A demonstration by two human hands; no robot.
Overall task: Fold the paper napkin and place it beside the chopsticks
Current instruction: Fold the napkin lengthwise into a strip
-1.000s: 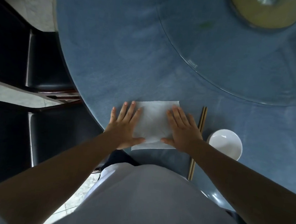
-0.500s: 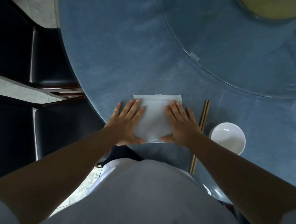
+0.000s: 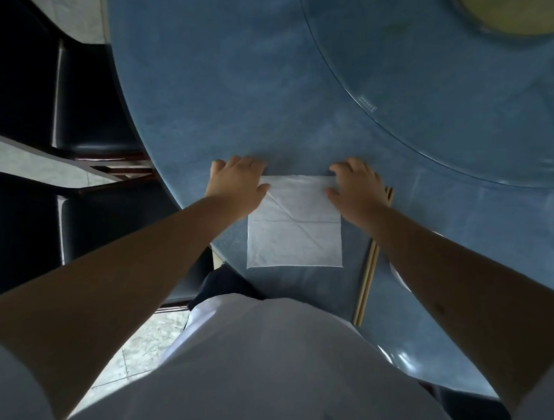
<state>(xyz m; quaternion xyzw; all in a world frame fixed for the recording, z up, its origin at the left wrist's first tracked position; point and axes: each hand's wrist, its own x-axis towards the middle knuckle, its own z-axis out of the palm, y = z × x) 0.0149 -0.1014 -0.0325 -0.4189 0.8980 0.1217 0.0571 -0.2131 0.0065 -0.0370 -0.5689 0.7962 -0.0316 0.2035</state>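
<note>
A white paper napkin lies flat and creased on the blue round table, near its front edge. My left hand holds the napkin's far left corner, thumb on top and fingers curled over the far edge. My right hand grips the far right corner the same way. A pair of wooden chopsticks lies just right of the napkin, pointing away from me. My right forearm crosses over the chopsticks' middle.
A glass turntable covers the far right of the table, with a yellowish disc at its centre. A sliver of the white bowl shows beside my right arm. Two black chairs stand at the left.
Both hands slid from lying flat on the napkin's sides up to its far corners and curled onto them. The view tilted, so the bowl is now mostly behind my right arm.
</note>
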